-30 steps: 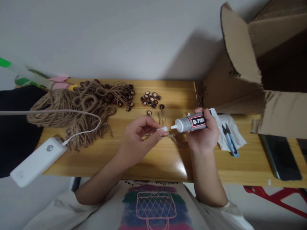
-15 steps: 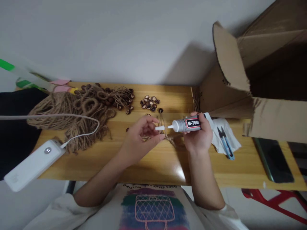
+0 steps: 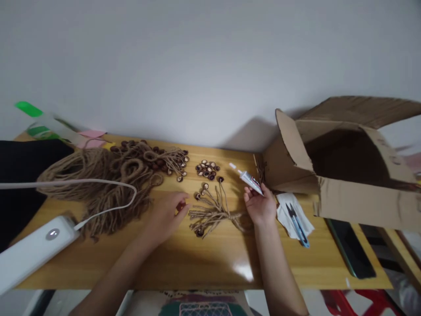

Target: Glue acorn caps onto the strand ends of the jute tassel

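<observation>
My left hand (image 3: 171,215) is low over the wooden table, its fingers loosely curled and thumb apart, holding nothing. Just to its right lies a tied bundle of brown cords (image 3: 220,213), fanned out, with small dark nutshell-like pieces on some ends. My right hand (image 3: 261,204) is palm up with the tail of a silver glue tube (image 3: 251,181) between thumb and fingers. The tube's nozzle points up and left. Its small white cap (image 3: 232,166) is just beyond the nozzle tip. Several half-shell pieces (image 3: 207,169) are clustered behind the bundle.
A big cord pile (image 3: 108,184) with shell pieces spreads across the left. A white power bank (image 3: 39,250) with a cable (image 3: 115,184) is in front of it. At right are an open cardboard box (image 3: 289,171), blue thread snips (image 3: 297,226) on white tissue (image 3: 283,213), and a phone (image 3: 351,250).
My left hand has left the cap and drawn back left and down. My right hand has moved the glue tube toward the box and tilted it. The view has also shifted, uncovering the cord bundle.
</observation>
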Available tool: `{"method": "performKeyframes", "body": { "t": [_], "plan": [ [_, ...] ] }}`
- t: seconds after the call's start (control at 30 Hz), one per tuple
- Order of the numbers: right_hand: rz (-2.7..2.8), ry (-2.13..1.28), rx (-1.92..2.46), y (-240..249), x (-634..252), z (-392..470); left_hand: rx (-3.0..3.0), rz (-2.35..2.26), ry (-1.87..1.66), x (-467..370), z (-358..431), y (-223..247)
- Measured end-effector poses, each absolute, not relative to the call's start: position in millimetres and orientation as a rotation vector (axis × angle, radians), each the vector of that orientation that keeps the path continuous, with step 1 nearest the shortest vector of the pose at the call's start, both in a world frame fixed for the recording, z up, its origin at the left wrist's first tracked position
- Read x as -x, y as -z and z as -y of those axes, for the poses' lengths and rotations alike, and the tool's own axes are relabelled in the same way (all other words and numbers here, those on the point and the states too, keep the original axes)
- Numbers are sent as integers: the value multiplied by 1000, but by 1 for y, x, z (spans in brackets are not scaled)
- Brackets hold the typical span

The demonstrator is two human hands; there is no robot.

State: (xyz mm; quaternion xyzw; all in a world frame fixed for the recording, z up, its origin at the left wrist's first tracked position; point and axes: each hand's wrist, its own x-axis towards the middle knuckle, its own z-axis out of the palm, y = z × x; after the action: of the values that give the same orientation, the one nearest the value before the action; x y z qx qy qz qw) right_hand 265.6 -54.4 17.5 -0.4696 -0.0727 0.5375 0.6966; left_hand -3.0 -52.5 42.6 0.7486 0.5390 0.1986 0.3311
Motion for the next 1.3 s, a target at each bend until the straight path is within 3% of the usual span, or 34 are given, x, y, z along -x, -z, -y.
{"method": "performKeyframes", "body": {
  "t": [0.4,0.8,0.9,1.0,1.3],
  "plan": [
    [-64,-1275,1243,-29,-246,38,-1983,-1357,-618,39,45,-39],
    [60,-1602,1273,-52,-253,91,-1923,-1403,-651,58,66,-33],
    [454,-1375,1417,-50,-246,99,-1936,-1440,-564,53,68,-31],
    [1055,-867,1719,-46,-231,95,-1978,-1530,-415,44,69,-32],
    [1687,-213,2168,-33,-189,59,-2114,-1564,-228,24,65,-33]
  ]
}}
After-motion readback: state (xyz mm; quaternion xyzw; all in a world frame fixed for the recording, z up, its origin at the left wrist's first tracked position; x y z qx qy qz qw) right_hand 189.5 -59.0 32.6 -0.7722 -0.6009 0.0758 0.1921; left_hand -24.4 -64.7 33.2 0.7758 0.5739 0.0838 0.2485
